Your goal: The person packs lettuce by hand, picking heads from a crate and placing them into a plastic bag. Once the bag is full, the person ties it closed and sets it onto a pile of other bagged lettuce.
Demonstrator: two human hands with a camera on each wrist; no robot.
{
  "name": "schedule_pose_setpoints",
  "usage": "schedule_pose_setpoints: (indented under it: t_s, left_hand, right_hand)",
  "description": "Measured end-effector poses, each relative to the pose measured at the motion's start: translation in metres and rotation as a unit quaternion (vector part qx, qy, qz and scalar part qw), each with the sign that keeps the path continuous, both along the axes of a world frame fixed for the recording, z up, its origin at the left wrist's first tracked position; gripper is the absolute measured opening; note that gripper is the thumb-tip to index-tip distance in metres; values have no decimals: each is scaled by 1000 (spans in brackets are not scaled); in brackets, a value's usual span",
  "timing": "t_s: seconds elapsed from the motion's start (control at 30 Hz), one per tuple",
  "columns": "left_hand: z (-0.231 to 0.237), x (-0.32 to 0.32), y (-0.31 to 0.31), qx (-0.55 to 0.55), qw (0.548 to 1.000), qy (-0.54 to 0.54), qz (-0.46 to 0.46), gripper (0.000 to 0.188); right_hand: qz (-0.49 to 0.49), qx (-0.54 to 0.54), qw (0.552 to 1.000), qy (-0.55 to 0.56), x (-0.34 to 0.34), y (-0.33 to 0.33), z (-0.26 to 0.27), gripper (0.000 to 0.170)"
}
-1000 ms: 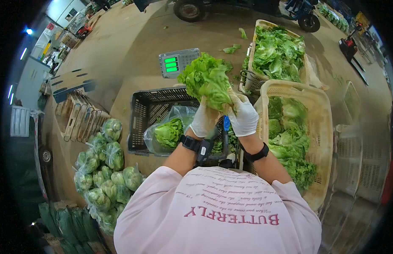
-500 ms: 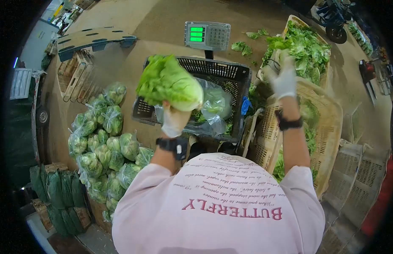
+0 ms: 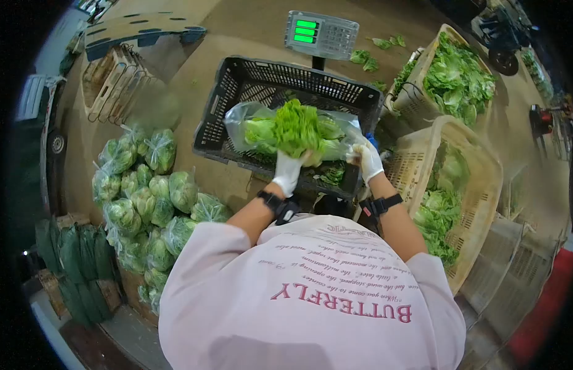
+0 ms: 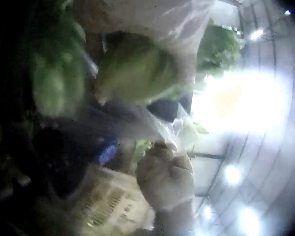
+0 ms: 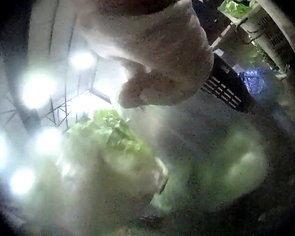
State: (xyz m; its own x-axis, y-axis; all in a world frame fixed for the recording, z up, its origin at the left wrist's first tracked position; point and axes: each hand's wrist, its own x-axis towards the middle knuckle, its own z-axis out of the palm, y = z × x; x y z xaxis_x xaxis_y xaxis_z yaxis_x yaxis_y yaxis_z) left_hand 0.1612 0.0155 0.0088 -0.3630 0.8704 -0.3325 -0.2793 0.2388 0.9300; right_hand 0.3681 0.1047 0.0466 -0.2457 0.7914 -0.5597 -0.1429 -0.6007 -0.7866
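Note:
My gloved left hand (image 3: 289, 172) holds a leafy green lettuce head (image 3: 297, 131) by its base, over the black crate (image 3: 237, 73). Beneath and around it spreads a clear plastic bag (image 3: 236, 121), with more lettuce (image 3: 257, 131) inside. At the bag's right end, my gloved right hand (image 3: 368, 159) pinches the film. The left wrist view shows that right hand (image 4: 164, 177) with plastic (image 4: 160, 125) stretched from its fingers. Seen from the right wrist, the thumb bends in at the film, and the lettuce (image 5: 110, 135) is blurred below.
Bagged lettuces (image 3: 154, 203) are piled on the floor at left. Two cream crates of lettuce, the nearer crate (image 3: 416, 148) and the farther crate (image 3: 416, 92), stand at right. A scale display (image 3: 321, 36) rises behind the black crate. Loose leaves (image 3: 365, 60) lie beyond.
Both hands first held the lettuce up. The right hand let go, swung out over the cream crates, then came back to the bag. The left hand brought the lettuce over the bag.

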Motion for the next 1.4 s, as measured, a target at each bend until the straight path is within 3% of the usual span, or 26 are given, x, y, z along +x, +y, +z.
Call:
schedule_pose_setpoints:
  t_s: [0.03, 0.1, 0.2, 0.3, 0.43, 0.5, 0.53, 0.57, 0.6, 0.7, 0.77, 0.83, 0.87, 0.9, 0.97, 1.0, 1.03, 1.07, 1.1, 1.17, 1.2, 1.23, 1.27, 1.3, 1.37, 1.4]
  left_hand:
    - [-6, 10, 16, -10, 991, -104, 82, 67]
    - [33, 28, 39, -26, 942, -283, 180, 69]
    - [34, 44, 54, -45, 990, -97, 97, 69]
    - [29, 59, 44, 66, 998, -10, 13, 65]
    - [51, 48, 25, 119, 978, -144, -90, 68]
    - [57, 40, 20, 104, 984, -52, -134, 63]
    - [75, 39, 20, 78, 933, -343, -84, 66]
    - [84, 37, 19, 45, 797, -602, -25, 69]
    - [68, 35, 15, 45, 797, -602, -23, 69]
    - [-13, 29, -5, 31, 933, -337, -122, 56]
    - [56, 11, -13, -25, 834, -539, -115, 68]
    - [103, -3, -24, -25, 799, -599, -47, 64]
    - [97, -16, -39, 78, 953, -262, -128, 55]
    - [85, -28, -55, 169, 960, 116, -192, 47]
    - [71, -44, -76, 54, 993, -94, 37, 38]
    - [36, -71, -91, 44, 989, -128, 53, 40]
    - [34, -90, -91, 65, 997, -29, 28, 44]
    - [32, -105, -77, 127, 978, -146, 73, 64]
    - [22, -122, -68, 111, 974, -163, 108, 71]
    - [14, -142, -46, 93, 990, -99, 36, 76]
    - [15, -146, -37, 89, 991, -97, 29, 76]
    - [18, -146, -25, 82, 974, -202, 59, 77]
    - [18, -148, -17, 72, 945, -305, 89, 78]
    - [14, -153, -16, 66, 946, -305, 85, 78]
    - [-2, -159, -17, 81, 931, -342, 95, 80]
    - [-16, -169, -19, 106, 906, -402, 82, 82]
  right_hand:
    - [22, -17, 999, -26, -1, -5, -2, 44]
    - [79, 23, 986, 146, 12, -12, -21, 53]
    - [57, 26, 998, 12, 16, -23, -16, 57]
    - [13, 13, 996, -85, 29, -24, -27, 56]
    - [-35, 34, 997, -66, 33, -17, -8, 47]
    - [6, 47, 993, -105, 39, -17, -12, 45]
    - [47, 63, 987, -143, 40, -17, -13, 43]
    - [48, 61, 987, -143, 39, -18, -15, 43]
    - [26, 65, 986, -152, 38, -19, -17, 44]
    - [-5, 61, 988, -140, 49, -18, -42, 45]
    - [-15, 54, 991, -120, 50, -20, -41, 47]
    - [-89, 322, 916, -223, 16, -26, 17, 51]
    - [-105, 427, 858, -266, -5, -27, 60, 49]
    - [-106, 425, 859, -267, -16, -26, 74, 49]
    - [51, 598, 780, -176, -38, -20, 82, 34]
    - [131, 535, 818, -163, -58, -20, 78, 30]
    - [209, 465, 847, -148, -80, -18, 70, 25]
    - [289, 422, 832, -218, -100, -15, 47, 25]
    - [367, 373, 804, -284, -120, -10, 11, 26]
    - [599, 182, 670, -400, -155, 13, -75, 36]
    - [548, 226, 686, -422, -161, 20, -104, 41]
    - [491, 268, 701, -443, -166, 25, -121, 46]
    - [389, 248, 778, -426, -173, 35, -101, 48]
    - [284, 226, 839, -405, -177, 46, -79, 51]
    - [156, 289, 877, -350, -181, 65, -97, 43]
    - [248, 216, 866, -376, -179, 75, -108, 44]
